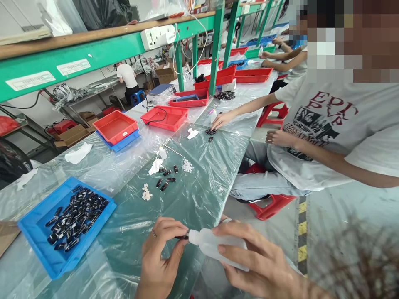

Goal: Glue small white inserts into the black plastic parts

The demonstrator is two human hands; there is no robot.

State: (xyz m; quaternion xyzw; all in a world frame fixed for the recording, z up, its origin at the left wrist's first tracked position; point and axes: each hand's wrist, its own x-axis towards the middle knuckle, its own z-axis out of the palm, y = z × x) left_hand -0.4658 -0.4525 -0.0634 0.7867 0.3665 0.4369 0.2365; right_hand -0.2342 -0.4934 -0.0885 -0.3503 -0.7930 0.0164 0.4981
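Observation:
My right hand grips a small translucent white squeeze bottle lying sideways, nozzle pointing left. My left hand pinches a small black part right at the bottle's nozzle, above the plastic-covered table edge. A ring sits on one left finger. Ahead on the table lie a few loose black parts and small white pieces.
A blue tray with several black parts sits at left. Red trays stand farther back on the plastic-covered green table. A person in a white T-shirt sits at right, a hand on the table. A green shelf frame runs overhead.

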